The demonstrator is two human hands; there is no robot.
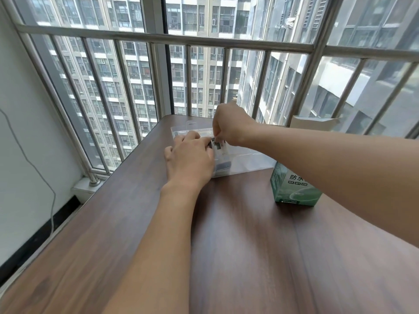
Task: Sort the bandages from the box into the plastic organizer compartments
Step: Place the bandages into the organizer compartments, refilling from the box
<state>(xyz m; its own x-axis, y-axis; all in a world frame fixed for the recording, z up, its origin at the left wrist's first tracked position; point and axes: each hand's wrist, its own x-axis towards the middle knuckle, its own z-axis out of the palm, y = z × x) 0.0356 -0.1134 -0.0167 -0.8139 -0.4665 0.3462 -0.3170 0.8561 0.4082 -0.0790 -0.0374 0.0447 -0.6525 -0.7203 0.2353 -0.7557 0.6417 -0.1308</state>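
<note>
Both hands together over the clear organizer point(244, 163): left hand point(189, 158) flat on it, right hand point(229, 126) pinching a bandage point(218, 145). Just right of the right forearm, a green box point(292, 189) upright on the table point(238, 245).

Two bare forearms, no sleeves, left grip point(189, 156) and right grip point(229, 126) ungloved, no rings or watch

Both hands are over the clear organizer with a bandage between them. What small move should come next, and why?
Probably lower the bandage into the compartment beneath and release: the right hand pinches it over the plastic organizer, while the left hand rests on the organizer, steadying it.
</note>
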